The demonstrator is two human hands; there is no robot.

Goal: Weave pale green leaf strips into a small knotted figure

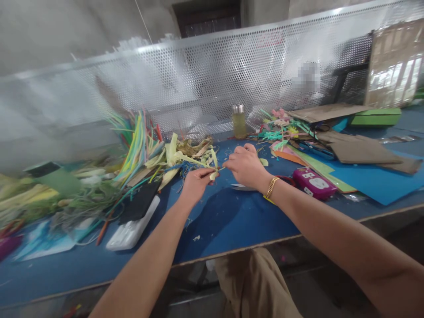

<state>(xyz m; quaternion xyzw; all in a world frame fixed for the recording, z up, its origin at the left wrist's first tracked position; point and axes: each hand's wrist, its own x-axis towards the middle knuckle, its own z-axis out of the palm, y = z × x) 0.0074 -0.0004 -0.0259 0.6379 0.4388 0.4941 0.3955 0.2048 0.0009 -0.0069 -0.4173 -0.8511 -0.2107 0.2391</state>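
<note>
My left hand point(196, 183) pinches a small pale green piece of corn husk point(214, 164) above the blue table. My right hand point(243, 162), wearing a gold bracelet, is closed just to the right of it. A thin strand point(221, 168) seems to run from the husk into the right fingers, though blur hides its exact kind. Beneath the right hand lie silver blades point(241, 187), partly covered, like those of scissors. A heap of corn husks point(174, 152) lies just beyond my left hand, with tangled blue threads point(185, 167) beside it.
Coloured strips point(135, 141) stand at the left behind a black and white case point(134, 227). A capped bottle point(239, 121) stands at the perforated metal screen point(198, 79). To the right are a magenta device point(314, 182), blue paper point(380, 176) and cardboard point(359, 147).
</note>
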